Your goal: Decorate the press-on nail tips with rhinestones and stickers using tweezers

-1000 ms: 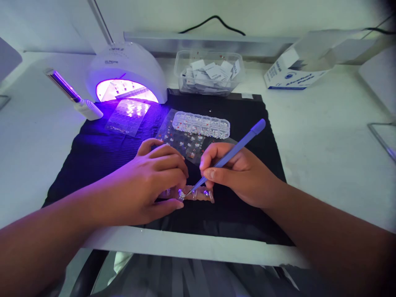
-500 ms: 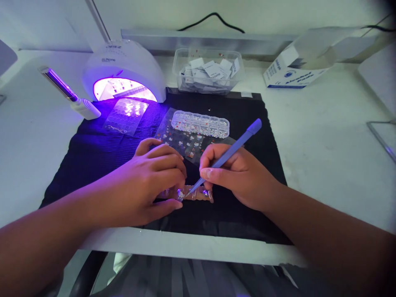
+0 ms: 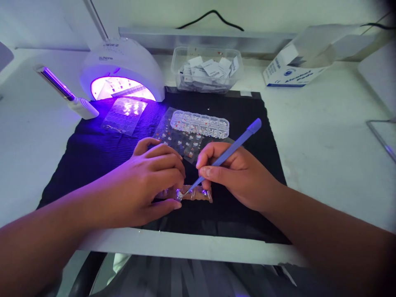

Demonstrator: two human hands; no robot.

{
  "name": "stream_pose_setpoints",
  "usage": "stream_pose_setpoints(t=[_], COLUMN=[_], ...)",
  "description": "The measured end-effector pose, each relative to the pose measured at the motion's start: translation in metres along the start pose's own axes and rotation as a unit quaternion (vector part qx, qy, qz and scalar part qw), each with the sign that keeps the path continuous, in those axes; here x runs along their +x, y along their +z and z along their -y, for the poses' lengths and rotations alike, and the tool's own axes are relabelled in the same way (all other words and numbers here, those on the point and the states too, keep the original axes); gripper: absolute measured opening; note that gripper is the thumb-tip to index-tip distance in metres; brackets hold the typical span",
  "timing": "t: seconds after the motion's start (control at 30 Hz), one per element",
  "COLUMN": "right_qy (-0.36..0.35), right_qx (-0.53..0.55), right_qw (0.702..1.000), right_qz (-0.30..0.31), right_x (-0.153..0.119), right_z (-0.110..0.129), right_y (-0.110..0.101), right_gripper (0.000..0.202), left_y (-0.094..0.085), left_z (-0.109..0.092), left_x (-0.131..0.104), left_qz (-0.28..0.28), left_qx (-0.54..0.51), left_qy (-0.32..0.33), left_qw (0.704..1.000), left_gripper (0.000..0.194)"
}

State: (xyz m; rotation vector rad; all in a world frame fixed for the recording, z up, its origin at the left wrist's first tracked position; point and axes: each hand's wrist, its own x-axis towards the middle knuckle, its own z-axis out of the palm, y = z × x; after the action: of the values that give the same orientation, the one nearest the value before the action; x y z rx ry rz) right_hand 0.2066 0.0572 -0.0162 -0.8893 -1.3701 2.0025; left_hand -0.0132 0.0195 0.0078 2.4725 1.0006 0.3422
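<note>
- With right hand [image 3: 229, 173], pinches blue tool [image 3: 230, 151], tip slanting left
- With left hand [image 3: 151, 177], straddles crosswise strip [image 3: 199, 196] near left end; can't tell if clamped

So it's just one head cam, looking forward and down over the worktop [image 3: 312, 156] from pretty close up. No second view sharing the scene.

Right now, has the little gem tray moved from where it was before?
No, the gem tray looks unmoved: it lies in the same spot on the black mat, overlapping the patterned sheet.
</note>
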Motion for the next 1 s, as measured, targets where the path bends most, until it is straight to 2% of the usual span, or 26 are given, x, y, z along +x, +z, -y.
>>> stream_pose_setpoints(t=[1.0], right_qy=[0.003], right_qx=[0.043], right_qw=[0.999], right_qz=[-0.012], right_x=[-0.0006], right_z=[-0.0056], right_y=[0.0028], right_gripper=[0.007], left_y=[0.0020], left_z=[-0.0022], left_x=[0.0001], left_qz=[-0.015], left_qx=[0.001], left_qy=[-0.004], left_qw=[1.000], left_gripper=[0.006])
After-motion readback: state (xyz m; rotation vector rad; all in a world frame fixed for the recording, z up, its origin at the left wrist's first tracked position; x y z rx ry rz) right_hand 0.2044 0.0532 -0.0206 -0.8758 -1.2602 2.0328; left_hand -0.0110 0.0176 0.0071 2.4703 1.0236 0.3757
